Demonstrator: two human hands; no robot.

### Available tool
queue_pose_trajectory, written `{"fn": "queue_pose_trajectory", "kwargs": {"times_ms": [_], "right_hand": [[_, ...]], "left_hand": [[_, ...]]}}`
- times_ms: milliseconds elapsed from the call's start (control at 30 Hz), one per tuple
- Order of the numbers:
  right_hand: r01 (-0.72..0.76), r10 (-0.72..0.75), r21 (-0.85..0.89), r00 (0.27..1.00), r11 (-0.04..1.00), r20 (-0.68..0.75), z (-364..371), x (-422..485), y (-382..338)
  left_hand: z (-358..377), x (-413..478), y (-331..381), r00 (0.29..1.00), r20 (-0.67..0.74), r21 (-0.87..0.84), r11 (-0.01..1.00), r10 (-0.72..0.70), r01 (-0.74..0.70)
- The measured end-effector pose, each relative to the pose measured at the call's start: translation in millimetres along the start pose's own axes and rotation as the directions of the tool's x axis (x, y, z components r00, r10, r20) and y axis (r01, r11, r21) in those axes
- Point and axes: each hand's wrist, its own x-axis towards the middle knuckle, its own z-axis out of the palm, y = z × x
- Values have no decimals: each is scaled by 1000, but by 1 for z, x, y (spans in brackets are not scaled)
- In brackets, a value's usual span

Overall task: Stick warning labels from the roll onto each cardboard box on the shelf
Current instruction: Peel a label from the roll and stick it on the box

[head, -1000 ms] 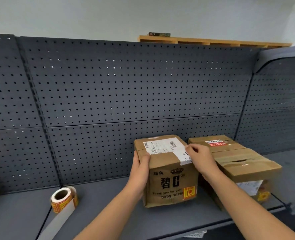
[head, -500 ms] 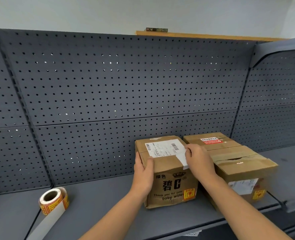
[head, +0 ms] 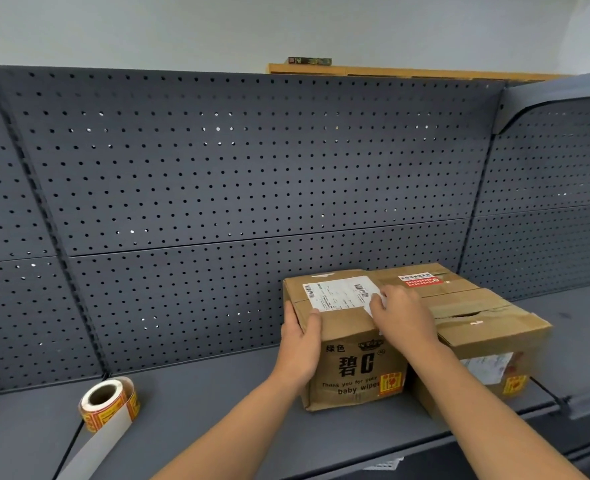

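Looks nearly done: yellow-red warning labels (head: 391, 382) are stuck on both brown cardboard boxes (head: 350, 329). One is gripped by the left hand (head: 298, 344), fingers of the right hand (head: 402, 313) laid flat on top.

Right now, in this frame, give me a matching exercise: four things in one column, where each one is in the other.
Things:
1 label roll
2 left hand
3 right hand
4 flat box

Places:
A on top of the baby-wipes box, at its shipping label
B touching the baby-wipes box's right side
C on the shelf, far left
D round the baby-wipes box's left front edge

Pairs: 1-C, 2-D, 3-A, 4-B
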Motion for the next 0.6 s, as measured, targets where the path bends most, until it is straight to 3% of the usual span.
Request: {"fn": "queue_pose_trajectory", "kwargs": {"times_ms": [233, 367, 433, 467, 567, 600], "right_hand": [[7, -6, -10, 1000, 1000, 12, 0, -7, -5], [18, -17, -22, 999, 1000, 46, -8, -8, -8], [50, -47, -47, 998, 998, 50, -15, -10, -11], [76, -73, -45, 996, 996, 50, -19, -11, -14], [199, -198, -7, 978, 980, 67, -31, -20, -29], [239, -239, 6, 968, 971, 76, -33, -25, -34]], "left_hand": [[-3, -3, 3, 1000, -8, 56, 998, -4, 4], [-18, -11, 15, 998, 3, 257, 964, 66, -64], [-31, -19, 26, 983, 20, 482, 860, 181, -169], [-38, -24, 33, 965, 22, 611, 760, 262, -220], [-60, -40, 54, 827, 97, 853, 381, 554, -356], [-66, -42, 57, 786, 121, 870, 316, 606, -377]]}}
